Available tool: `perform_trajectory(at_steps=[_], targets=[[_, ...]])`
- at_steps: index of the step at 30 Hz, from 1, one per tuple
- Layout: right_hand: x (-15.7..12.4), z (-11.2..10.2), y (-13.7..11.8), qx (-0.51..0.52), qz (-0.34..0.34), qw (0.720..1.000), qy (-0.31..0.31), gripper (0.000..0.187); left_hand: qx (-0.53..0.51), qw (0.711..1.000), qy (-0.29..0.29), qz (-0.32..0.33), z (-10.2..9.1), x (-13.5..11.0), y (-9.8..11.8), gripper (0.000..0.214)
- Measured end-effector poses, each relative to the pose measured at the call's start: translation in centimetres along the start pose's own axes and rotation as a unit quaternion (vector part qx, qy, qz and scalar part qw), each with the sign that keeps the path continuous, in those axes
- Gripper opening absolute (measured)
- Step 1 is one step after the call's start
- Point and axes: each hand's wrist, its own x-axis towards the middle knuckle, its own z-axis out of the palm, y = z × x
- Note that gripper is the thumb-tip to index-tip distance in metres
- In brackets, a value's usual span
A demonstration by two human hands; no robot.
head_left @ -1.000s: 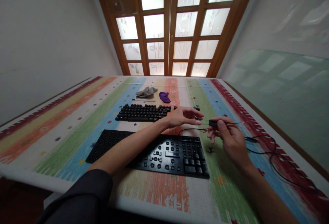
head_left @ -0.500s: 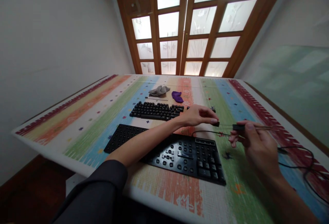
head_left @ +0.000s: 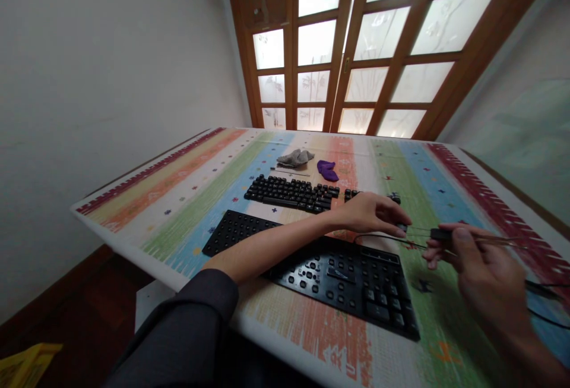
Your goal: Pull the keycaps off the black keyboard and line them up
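Observation:
My left hand (head_left: 374, 213) reaches over the keyboard, its thumb and fingers pinching a small black keycap (head_left: 403, 227). Facing it, my right hand (head_left: 487, 269) grips the black handle of a wire keycap puller (head_left: 440, 234). Thin wires run from the handle to the keycap, and more thin metal prongs stick out to the right. Below my left forearm lies a black keyboard (head_left: 342, 275), partly covered by that arm. Many of its sockets are bare, while keycaps sit at its right end. Loose black keycaps (head_left: 289, 192) stand grouped in rows behind it.
A grey cloth (head_left: 295, 158) and a purple cloth (head_left: 328, 170) lie toward the back, with a thin stick (head_left: 290, 172) in front of the grey one. A black cable (head_left: 547, 316) trails at the right. The striped tablecloth (head_left: 169, 221) covers the table.
The view has turned left, so the whole scene sits further right. Both hands keep nearly the same pose, the keycap and puller still held between them.

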Motion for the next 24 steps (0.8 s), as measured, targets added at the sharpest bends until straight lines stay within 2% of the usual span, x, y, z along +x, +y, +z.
perform_trajectory(at_steps=[7, 15, 18, 24], targets=[[0.0, 0.0, 0.0, -0.06, 0.0, 0.998, -0.008, 0.053, 0.09, 0.996, -0.006, 0.014, -0.4, 0.1, 0.8, 0.032], [0.0, 0.1, 0.5, -0.099, -0.027, 0.994, -0.028, 0.05, 0.205, 0.975, 0.07, 0.051, -1.0, 0.8, -0.3, 0.029], [-0.2, 0.0, 0.3, -0.114, -0.039, 0.992, -0.036, 0.048, 0.267, 0.958, 0.08, 0.066, -1.3, 1.2, -1.3, 0.026], [-0.4, 0.0, 0.0, -0.119, -0.07, 0.989, -0.047, 0.045, 0.407, 0.908, 0.051, 0.088, -1.9, 2.2, -3.0, 0.014]])
